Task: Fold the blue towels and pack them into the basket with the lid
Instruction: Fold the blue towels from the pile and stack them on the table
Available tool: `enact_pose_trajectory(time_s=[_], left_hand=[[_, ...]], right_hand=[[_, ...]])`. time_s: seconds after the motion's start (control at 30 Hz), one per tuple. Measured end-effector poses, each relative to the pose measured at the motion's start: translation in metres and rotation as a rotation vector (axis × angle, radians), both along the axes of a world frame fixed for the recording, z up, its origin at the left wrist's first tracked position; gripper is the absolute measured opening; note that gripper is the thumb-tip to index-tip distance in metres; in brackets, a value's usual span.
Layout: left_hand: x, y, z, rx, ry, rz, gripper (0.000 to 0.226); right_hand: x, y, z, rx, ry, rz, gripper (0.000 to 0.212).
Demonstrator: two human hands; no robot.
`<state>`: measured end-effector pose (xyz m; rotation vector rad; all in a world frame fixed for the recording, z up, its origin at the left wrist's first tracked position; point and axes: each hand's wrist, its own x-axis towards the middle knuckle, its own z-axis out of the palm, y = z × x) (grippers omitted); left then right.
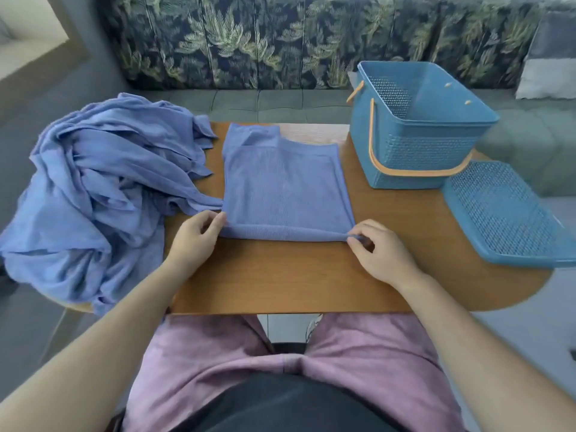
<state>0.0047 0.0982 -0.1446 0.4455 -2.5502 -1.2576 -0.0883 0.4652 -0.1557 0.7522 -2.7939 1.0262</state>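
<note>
The job is at an early stage. One towel (283,185) lies flat on the table (280,275), just left of the basket (414,151), part-folded. Its near edge is a doubled fold, and a narrower layer sticks out at the end farthest from the person. The left hand (194,241) pinches the near corner farthest from the basket. The right hand (378,254) pinches the other near corner, on the basket's side. The hands are well apart, one at each end of that fold, so I judge a further fold of this towel is under way.

Far left of the basket, beyond the flat towel, a big pile of towels (103,188) lies crumpled and hangs over the table's edge. All of it remains to be folded.

The basket stands upright and open, with its tan handle (417,173) dropped against the front wall. No towel shows in the part of the inside that can be seen, so packing appears not to have begun. The lid (505,219) lies flat on the table just right of the basket and nearer the person, waiting to go on last.

Behind the basket runs a sofa (249,42) with a leaf pattern.

No brand, label or writing can be read on anything here.
</note>
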Motion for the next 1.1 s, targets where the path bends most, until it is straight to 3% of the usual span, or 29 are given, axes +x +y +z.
enact_pose_trajectory(time_s=[0.07,0.2,0.33,0.47,0.67,0.77,0.9,1.1], left_hand=[[-0.002,0.002,0.002,-0.018,-0.030,-0.005,0.031],[-0.032,0.017,0.004,-0.447,0.080,-0.145,0.029],[-0.076,0.041,-0.007,-0.623,-0.109,-0.266,0.057],[-0.071,0.053,-0.028,-0.651,-0.239,-0.294,0.078],[-0.018,0.076,-0.027,-0.674,-0.121,-0.263,0.072],[-0.055,0.075,-0.017,-0.661,-0.138,-0.269,0.068],[-0.090,0.070,-0.026,-0.663,-0.250,-0.289,0.075],[-0.028,0.089,-0.035,-0.681,-0.139,-0.254,0.067]], right_hand=[[-0.002,-0.001,0.005,0.096,0.050,-0.025,0.030],[-0.017,-0.041,0.017,0.256,0.219,-0.103,0.033],[-0.035,-0.097,0.008,0.453,0.043,-0.030,0.061],[-0.026,-0.107,-0.005,0.560,-0.105,0.009,0.068],[0.028,-0.086,0.000,0.568,-0.060,-0.012,0.078],[0.001,-0.104,0.005,0.495,-0.015,-0.025,0.064],[-0.029,-0.124,-0.004,0.564,-0.093,-0.005,0.061],[0.031,-0.100,-0.009,0.543,-0.082,0.001,0.073]])
